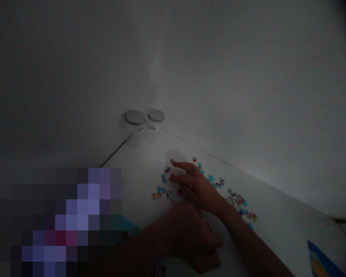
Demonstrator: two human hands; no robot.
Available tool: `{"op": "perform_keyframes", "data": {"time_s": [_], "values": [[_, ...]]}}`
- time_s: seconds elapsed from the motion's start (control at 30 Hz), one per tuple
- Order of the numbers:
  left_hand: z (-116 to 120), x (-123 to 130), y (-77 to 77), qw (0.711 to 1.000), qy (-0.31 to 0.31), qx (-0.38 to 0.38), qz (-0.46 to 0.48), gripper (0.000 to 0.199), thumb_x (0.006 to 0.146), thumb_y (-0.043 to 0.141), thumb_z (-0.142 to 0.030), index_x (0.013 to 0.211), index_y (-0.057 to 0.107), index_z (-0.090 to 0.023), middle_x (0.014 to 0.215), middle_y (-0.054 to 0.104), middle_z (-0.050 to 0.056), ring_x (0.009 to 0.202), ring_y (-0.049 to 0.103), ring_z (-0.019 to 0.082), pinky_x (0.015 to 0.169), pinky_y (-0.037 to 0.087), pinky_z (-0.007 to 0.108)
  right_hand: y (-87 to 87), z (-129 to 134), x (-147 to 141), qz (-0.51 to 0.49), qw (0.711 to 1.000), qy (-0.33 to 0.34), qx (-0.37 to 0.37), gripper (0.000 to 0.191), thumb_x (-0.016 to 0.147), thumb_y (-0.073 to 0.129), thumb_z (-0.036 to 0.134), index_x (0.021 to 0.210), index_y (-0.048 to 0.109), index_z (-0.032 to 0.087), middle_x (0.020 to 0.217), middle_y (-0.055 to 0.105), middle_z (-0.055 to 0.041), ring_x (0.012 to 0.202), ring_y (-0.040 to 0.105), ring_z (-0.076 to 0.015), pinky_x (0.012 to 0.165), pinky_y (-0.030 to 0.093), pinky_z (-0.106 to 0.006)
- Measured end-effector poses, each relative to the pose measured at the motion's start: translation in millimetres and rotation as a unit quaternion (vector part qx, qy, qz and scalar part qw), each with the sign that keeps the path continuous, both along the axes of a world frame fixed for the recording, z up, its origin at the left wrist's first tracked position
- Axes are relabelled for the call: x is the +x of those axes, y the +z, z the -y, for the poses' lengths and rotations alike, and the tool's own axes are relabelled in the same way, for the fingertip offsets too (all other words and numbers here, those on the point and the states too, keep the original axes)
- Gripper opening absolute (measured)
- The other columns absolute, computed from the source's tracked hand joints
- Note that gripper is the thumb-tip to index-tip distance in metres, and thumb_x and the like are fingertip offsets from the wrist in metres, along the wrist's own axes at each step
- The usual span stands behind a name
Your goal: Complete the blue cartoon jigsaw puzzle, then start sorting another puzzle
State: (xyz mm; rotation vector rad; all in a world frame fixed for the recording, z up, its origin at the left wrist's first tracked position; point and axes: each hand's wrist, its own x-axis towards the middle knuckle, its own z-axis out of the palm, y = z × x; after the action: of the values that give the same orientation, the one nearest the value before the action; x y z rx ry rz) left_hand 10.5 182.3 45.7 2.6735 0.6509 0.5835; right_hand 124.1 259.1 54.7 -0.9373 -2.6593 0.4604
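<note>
Scattered jigsaw puzzle pieces (pixel 163 184) in blue, red and yellow lie on a white table top (pixel 276 227), with a second cluster (pixel 239 204) further right. My right hand (pixel 196 182) reaches in from the lower right, its fingers extended and slightly apart just above the left cluster. A small red piece shows under its palm, but I cannot tell if the hand holds anything. My left hand (pixel 190 238) lies nearer me, below the right hand. It is dark, with its fingers curled down, and what they touch is hidden.
Two clear jars with metal lids (pixel 144 124) stand in the far corner against a white wall (pixel 219 69). A colourful printed card or box corner (pixel 320 257) lies at the lower right. A pixelated patch covers the lower left.
</note>
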Motion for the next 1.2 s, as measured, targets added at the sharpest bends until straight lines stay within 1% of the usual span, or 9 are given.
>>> {"op": "perform_keyframes", "data": {"time_s": [0.2,0.3,0.4,0.53,0.6,0.7,0.93,1.1,1.2], "values": [[-5.2,-2.3,-2.4,1.0,-0.006,0.005,0.0,0.018,0.081,0.053,-0.033,0.073,0.064,-0.02,0.064,0.064,0.0,0.054,0.056,0.016,0.046,0.038,0.028,8.9,-21.8,46.8,-0.007,0.991,-0.133,0.027,0.031,0.092,0.045,0.024,0.118,0.063,0.026,0.129,0.058,-0.0085,0.118,0.053,-0.0236,0.1,0.044,-0.047],[-8.5,-2.0,-7.8,0.999,-0.033,0.025,0.02,0.017,0.081,0.054,-0.031,0.073,0.064,-0.019,0.071,0.064,0.002,0.062,0.055,0.016,0.059,0.044,0.03,9.1,-27.2,76.7,-0.009,0.979,-0.203,0.033,0.032,0.092,0.044,0.028,0.117,0.063,0.026,0.127,0.059,-0.0085,0.116,0.055,-0.024,0.099,0.045,-0.048],[-10.1,-1.6,-11.8,0.998,-0.039,0.044,0.025,0.013,0.079,0.057,-0.029,0.075,0.063,-0.019,0.077,0.063,0.004,0.073,0.053,0.018,0.077,0.044,0.032,0.1,-25.5,102.2,-0.03,0.968,-0.248,0.037,0.032,0.092,0.042,0.031,0.116,0.063,0.025,0.124,0.061,-0.0089,0.114,0.056,-0.0242,0.097,0.046,-0.047],[-11.2,-0.7,-13.9,1.0,-0.006,0.026,0.014,0.01,0.08,0.059,-0.028,0.085,0.063,-0.02,0.092,0.061,0.005,0.093,0.051,0.02,0.088,0.039,0.035,-15.0,-22.3,120.3,-0.073,0.953,-0.289,0.052,0.031,0.09,0.043,0.032,0.112,0.064,0.023,0.118,0.063,-0.0096,0.11,0.058,-0.0241,0.096,0.046,-0.046],[-12.0,0.5,-15.0,1.0,0.008,0.019,0.012,0.008,0.083,0.058,-0.026,0.086,0.063,-0.02,0.095,0.06,0.005,0.098,0.05,0.021,0.092,0.035,0.036,-19.8,-23.2,123.1,-0.093,0.946,-0.307,0.051,0.03,0.091,0.043,0.032,0.11,0.064,0.022,0.114,0.064,-0.01,0.106,0.059,-0.0235,0.094,0.047,-0.044],[-13.5,2.5,-16.9,0.999,0.03,0.018,0.009,0.007,0.086,0.056,-0.024,0.084,0.061,-0.02,0.093,0.06,0.004,0.097,0.051,0.02,0.094,0.034,0.037,-23.7,-25.6,122.8,-0.101,0.943,-0.312,0.05,0.029,0.09,0.043,0.031,0.108,0.065,0.022,0.108,0.065,-0.0097,0.103,0.059,-0.0231,0.092,0.048,-0.043],[-23.1,-2.3,-20.4,0.998,0.059,0.036,0.007,0.006,0.086,0.056,-0.019,0.088,0.062,-0.021,0.095,0.063,0.002,0.097,0.054,0.019,0.098,0.033,0.039,-25.6,-21.0,112.2,-0.093,0.957,-0.268,0.066,0.026,0.09,0.044,0.023,0.106,0.065,0.021,0.102,0.065,-0.0084,0.099,0.059,-0.0219,0.09,0.047,-0.041],[-30.4,-6.3,-25.3,0.996,0.046,0.076,0.02,0.014,0.087,0.053,-0.014,0.094,0.063,-0.022,0.09,0.066,0.001,0.091,0.056,0.017,0.094,0.037,0.037,-21.1,-12.2,107.3,-0.041,0.954,-0.288,0.071,0.022,0.089,0.048,0.022,0.1,0.066,0.021,0.089,0.065,-0.0046,0.074,0.06,-0.0155,0.071,0.049,-0.03],[-33.4,-8.9,-27.4,0.993,0.08,0.083,0.012,0.016,0.084,0.055,-0.011,0.093,0.062,-0.021,0.088,0.066,0.001,0.087,0.056,0.018,0.089,0.039,0.037,-17.6,-10.0,108.7,-0.006,0.966,-0.249,0.062,0.018,0.087,0.052,0.021,0.096,0.067,0.02,0.086,0.064,-0.0037,0.068,0.059,-0.0132,0.068,0.047,-0.026]]}}
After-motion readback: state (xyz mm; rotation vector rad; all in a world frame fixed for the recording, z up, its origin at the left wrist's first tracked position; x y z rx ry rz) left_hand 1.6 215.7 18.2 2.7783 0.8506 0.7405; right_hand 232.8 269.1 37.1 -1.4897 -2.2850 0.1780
